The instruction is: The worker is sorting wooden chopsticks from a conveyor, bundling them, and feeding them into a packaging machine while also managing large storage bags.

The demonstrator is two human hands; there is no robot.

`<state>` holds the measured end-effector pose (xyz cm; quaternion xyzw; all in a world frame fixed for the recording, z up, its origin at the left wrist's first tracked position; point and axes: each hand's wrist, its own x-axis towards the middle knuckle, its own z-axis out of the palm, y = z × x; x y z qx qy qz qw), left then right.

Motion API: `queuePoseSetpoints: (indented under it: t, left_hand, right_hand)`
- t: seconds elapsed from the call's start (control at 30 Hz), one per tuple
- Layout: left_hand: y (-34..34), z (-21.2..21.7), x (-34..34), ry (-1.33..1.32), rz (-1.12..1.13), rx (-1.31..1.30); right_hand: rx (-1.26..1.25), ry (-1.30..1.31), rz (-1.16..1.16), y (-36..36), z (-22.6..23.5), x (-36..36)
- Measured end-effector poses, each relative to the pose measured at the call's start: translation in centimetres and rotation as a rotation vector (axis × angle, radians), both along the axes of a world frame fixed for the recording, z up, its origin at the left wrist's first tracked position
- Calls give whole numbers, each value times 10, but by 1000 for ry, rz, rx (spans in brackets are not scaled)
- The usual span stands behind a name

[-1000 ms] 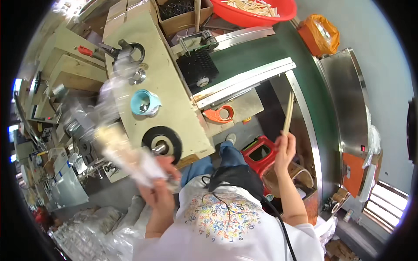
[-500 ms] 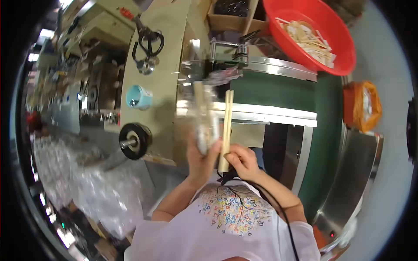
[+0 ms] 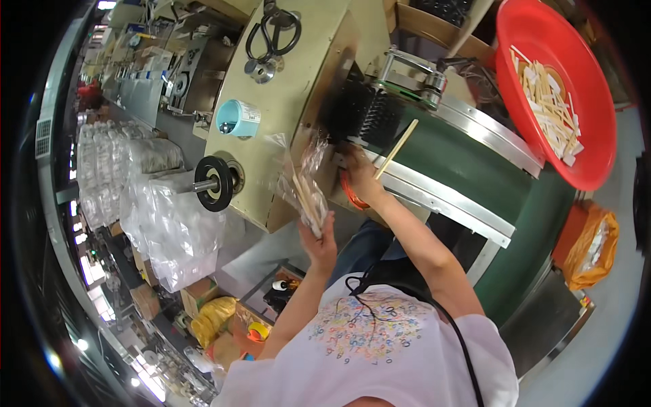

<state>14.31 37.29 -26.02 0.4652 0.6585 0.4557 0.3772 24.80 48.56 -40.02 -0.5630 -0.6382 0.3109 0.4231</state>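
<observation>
The fingers of the left hand (image 3: 320, 249) grasp the lower end of a clear plastic bag (image 3: 314, 197), pinching it at the base so that its upper film flares loosely away from them. Slender pale sticks (image 3: 307, 207) appear to lie inside it, so this portion looks bagged; whether the mouth is sealed cannot be told. Ahead and to the right of those fingers, the right hand (image 3: 359, 166) reaches toward a black bristle brush (image 3: 359, 108); its fingertips are in shade, so I cannot tell whether they are clenched or released. A loose pale stick, or a close pair (image 3: 398, 149), slants out beside that hand, outside any bag, and seems not yet packed. Just below the right fingers sits an orange ring-shaped tool (image 3: 351, 193). Left of the bag, on the cream surface (image 3: 291, 102), are a light blue cup (image 3: 244, 120), a black wheel (image 3: 215, 183) and, farther ahead, scissors (image 3: 277, 34). Right of both hands runs a green belt (image 3: 468, 163), and well beyond it a red basin (image 3: 519, 102) holds many unbagged sticks (image 3: 546, 102), so plenty seems left.
</observation>
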Motion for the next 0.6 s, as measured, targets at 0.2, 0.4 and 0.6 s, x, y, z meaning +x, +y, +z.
queuePoseSetpoints:
  t: [0.2, 0.4, 0.6]
  left_hand:
    - [-25, 6, -24, 42, -32, -34]
    - [-29, -3, -28, 114, -209, -22]
    - [-23, 4, -32, 182, -204, -184]
  right_hand:
    - [59, -757, -21, 55, -24, -30]
    - [207, -206, -287, 88, -69, -15]
    - [-44, -245, -113, 81, -25, -6]
